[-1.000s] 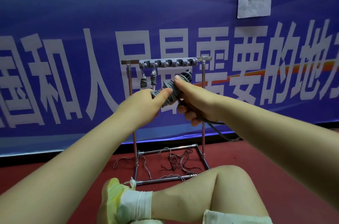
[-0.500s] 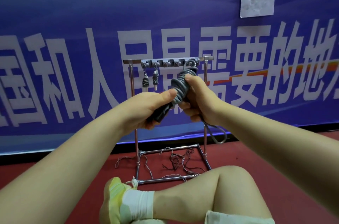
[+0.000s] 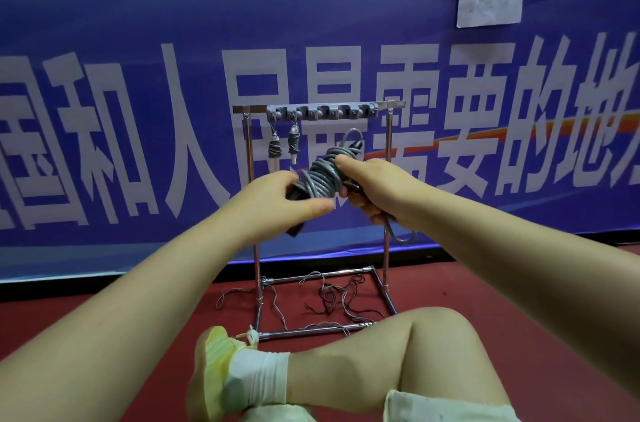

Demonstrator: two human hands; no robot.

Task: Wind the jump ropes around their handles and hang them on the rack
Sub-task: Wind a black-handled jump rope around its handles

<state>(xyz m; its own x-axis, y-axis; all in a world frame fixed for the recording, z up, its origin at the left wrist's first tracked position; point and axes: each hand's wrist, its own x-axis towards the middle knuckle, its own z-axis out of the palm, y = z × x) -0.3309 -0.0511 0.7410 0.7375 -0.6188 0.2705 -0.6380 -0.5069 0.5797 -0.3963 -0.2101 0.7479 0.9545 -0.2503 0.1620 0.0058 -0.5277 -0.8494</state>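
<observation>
Both hands clamp grey jump rope bundle wound on dark handles (image 3: 320,176), held before chrome tube rack (image 3: 318,110): left hand (image 3: 277,200) grips lower handle end, right hand (image 3: 377,189) grips coils. Two small wound ropes (image 3: 284,146) hang on rack.

An indoor sports hall, by the look of it: a dark red sports floor (image 3: 104,314), a long blue banner (image 3: 138,23) with big white Chinese characters running like a court barrier, and a small metal rack (image 3: 388,179) with wound jump ropes (image 3: 275,148) hanging from its hooks
</observation>
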